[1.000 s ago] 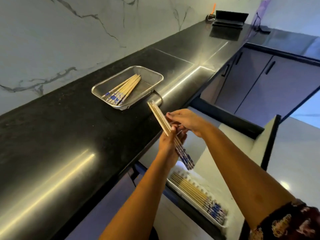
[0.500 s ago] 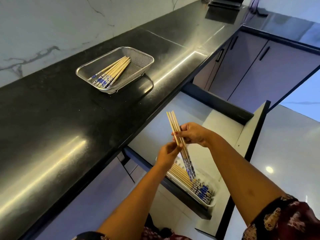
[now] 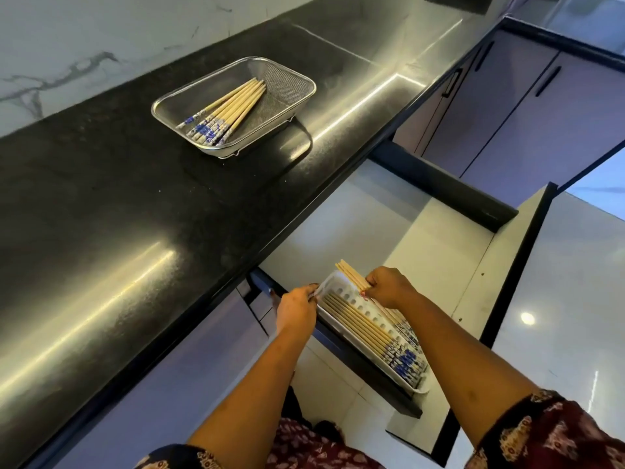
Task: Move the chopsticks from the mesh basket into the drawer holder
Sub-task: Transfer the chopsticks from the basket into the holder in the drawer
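Bundle over the holder, more waiting on the table [image 3: 101, 204]

We see the drawer [image 3: 439, 252] open below the mesh basket [image 3: 294, 74], where chopsticks [image 3: 230, 108] remain. Our right hand [image 3: 389, 287] is closed around a bundle [image 3: 350, 275] lying along the drawer holder [image 3: 372, 313], roughly parallel to those inside; our left hand [image 3: 297, 308] seems to pinch the holder's near corner.

A right hand [image 3: 389, 290] lowers a bundle of chopsticks [image 3: 351, 276] into a white drawer holder [image 3: 363, 308] gripped by the left hand [image 3: 297, 311]; more chopsticks lie in a mesh basket [image 3: 287, 96] on the black counter [image 3: 118, 198].
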